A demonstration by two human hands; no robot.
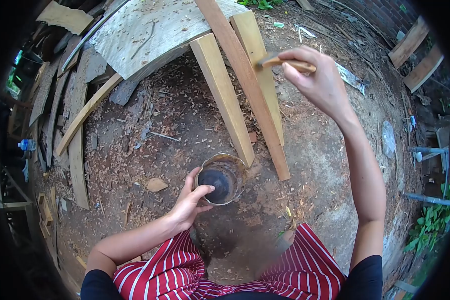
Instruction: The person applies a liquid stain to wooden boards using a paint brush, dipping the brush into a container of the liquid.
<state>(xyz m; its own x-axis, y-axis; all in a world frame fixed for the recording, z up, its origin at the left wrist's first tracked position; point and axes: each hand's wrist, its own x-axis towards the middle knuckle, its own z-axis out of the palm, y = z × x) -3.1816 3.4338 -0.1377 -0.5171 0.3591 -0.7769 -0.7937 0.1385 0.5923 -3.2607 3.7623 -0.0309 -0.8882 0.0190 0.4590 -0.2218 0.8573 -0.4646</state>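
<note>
A round, stained container [233, 172] with dark contents is held in my left hand [187, 204], the thumb over its rim and the fingers around its left side. My right hand [317, 80] is closed on the wooden handle of a brush [290, 64], whose dark tip points left. That tip lies over a pale wooden plank [257, 52]; whether it touches is unclear. Left of this plank, a reddish-brown wooden strip [245, 75] slants down towards me. Another pale wooden beam [222, 95] lies further left, its lower end close to the container.
A large whitish slab [145, 32] lies at the top. Several loose boards [77, 145] are piled at the left. Wood chips cover the ground. Plastic wrappers [388, 138] lie at the right, near green plants [427, 225]. Two wood pieces [409, 42] lean at the upper right.
</note>
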